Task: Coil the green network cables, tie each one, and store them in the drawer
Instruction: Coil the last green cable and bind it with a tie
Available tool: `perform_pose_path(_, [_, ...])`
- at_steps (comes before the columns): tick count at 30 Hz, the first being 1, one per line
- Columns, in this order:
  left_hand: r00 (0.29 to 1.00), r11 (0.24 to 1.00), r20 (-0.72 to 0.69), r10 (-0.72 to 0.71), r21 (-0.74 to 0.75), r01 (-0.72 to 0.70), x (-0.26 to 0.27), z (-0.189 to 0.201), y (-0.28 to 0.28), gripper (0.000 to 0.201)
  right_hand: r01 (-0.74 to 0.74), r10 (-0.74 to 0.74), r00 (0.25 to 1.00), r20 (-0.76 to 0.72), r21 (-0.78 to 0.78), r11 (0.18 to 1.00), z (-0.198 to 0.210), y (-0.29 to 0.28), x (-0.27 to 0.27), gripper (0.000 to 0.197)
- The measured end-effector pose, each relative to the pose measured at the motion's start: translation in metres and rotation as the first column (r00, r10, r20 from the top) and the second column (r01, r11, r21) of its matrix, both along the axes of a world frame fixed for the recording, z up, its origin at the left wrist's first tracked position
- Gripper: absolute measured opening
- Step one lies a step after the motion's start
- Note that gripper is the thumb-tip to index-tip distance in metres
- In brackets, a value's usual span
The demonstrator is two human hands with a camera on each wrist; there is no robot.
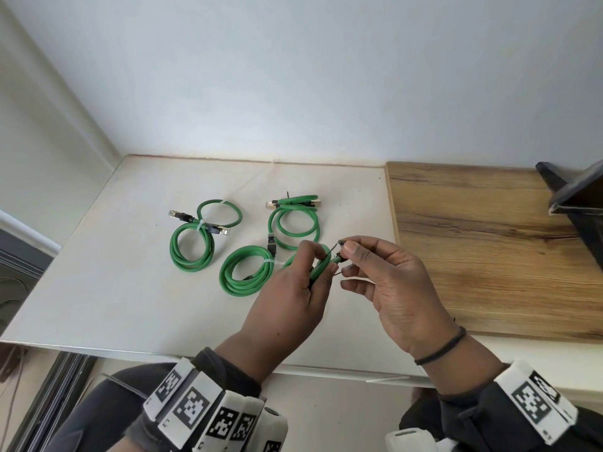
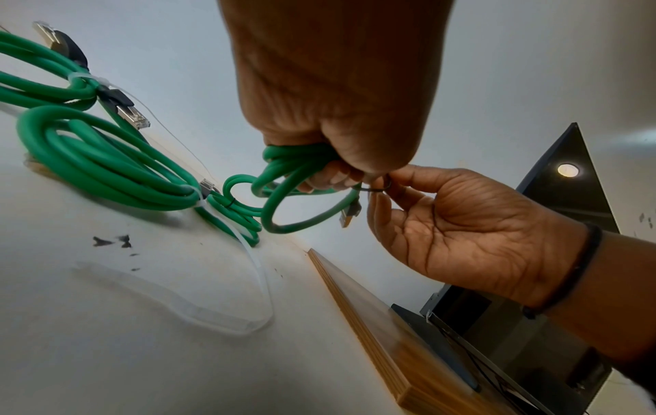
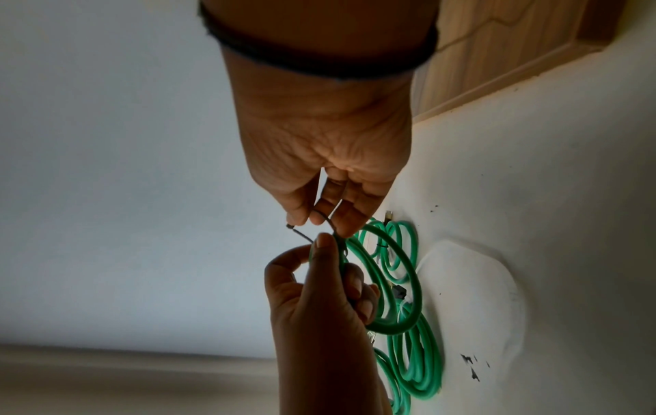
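Note:
My left hand (image 1: pixel 306 272) grips a small green cable coil (image 1: pixel 321 265) above the white table (image 1: pixel 114 288). My right hand (image 1: pixel 354 256) pinches a thin black cable tie (image 1: pixel 339 244) at the top of that coil, thumb against forefinger. In the left wrist view the black tie (image 2: pixel 376 189) loops round the held coil (image 2: pixel 284 179), and a plug (image 2: pixel 349 213) hangs free. Three other green coils lie on the table: one at the left (image 1: pixel 192 246), one in the middle (image 1: pixel 246 270), one behind (image 1: pixel 293 223). White ties bind the left and middle coils.
A wooden board (image 1: pixel 489 249) covers the table's right side, with a black angled object (image 1: pixel 574 197) at its far end. A long white tie tail (image 2: pixel 262 280) trails from the middle coil. The wall stands close behind.

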State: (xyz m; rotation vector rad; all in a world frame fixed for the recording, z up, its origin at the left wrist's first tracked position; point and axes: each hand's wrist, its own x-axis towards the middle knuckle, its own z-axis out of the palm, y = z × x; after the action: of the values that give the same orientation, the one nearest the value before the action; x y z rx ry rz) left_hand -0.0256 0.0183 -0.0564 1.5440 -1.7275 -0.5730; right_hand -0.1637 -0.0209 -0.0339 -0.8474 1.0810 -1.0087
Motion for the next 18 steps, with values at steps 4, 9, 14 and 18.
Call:
perform_pose_path(4, [1.000, 1.000, -0.002, -0.002, -0.001, 0.002, 0.0001, 0.0011, 0.0005, 0.015, 0.024, -0.025, 0.999, 0.042, 0.035, 0.999, -0.0016, -0.0011, -0.0005, 0.007])
perform_pose_path(9, [1.000, 1.000, -0.006, -0.008, 0.003, 0.008, 0.0000, 0.0012, 0.0003, 0.016, 0.005, -0.006, 1.000, 0.026, 0.021, 1.000, -0.0051, 0.0000, 0.0005, 0.008])
perform_pose_path(14, [1.000, 1.000, 0.008, -0.020, 0.009, 0.019, -0.0002, 0.0002, 0.0003, 0.015, 0.011, -0.012, 0.999, 0.038, 0.012, 1.000, -0.0049, -0.0012, -0.0020, 0.010])
perform_pose_path(18, [1.000, 1.000, 0.007, -0.021, 0.015, 0.021, -0.0011, 0.0012, 0.0003, 0.016, 0.008, -0.008, 1.000, 0.027, 0.000, 1.000, -0.0047, -0.0016, -0.0022, 0.012])
